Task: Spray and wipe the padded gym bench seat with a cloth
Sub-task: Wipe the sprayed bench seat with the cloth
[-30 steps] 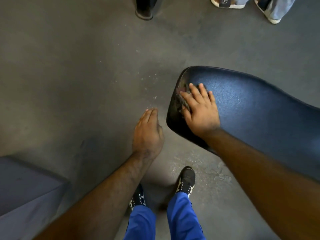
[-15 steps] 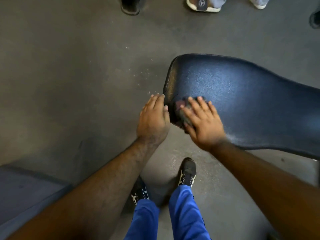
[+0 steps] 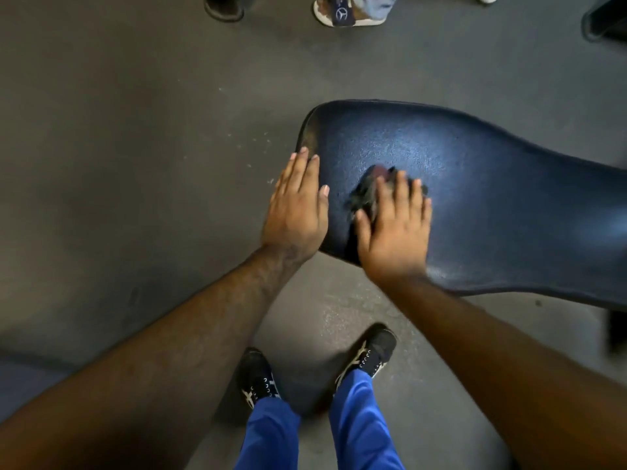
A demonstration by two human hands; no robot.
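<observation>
The left hand (image 3: 297, 212), hanging clear a second ago, now lies flat-fingered on the bench seat (image 3: 492, 184) at its left end. The right hand (image 3: 393, 228), fingers straight, presses the dark cloth (image 3: 368, 188) further onto the pad: wiping is underway.

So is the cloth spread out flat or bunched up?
Bunched up: the cloth sits crumpled under the right hand on the bench seat.

Grained, faintly shiny padded seat (image 3: 475, 184) (vinyl-like), dark crumpled cloth (image 3: 368, 188), matt speckled floor (image 3: 135, 147)
</observation>
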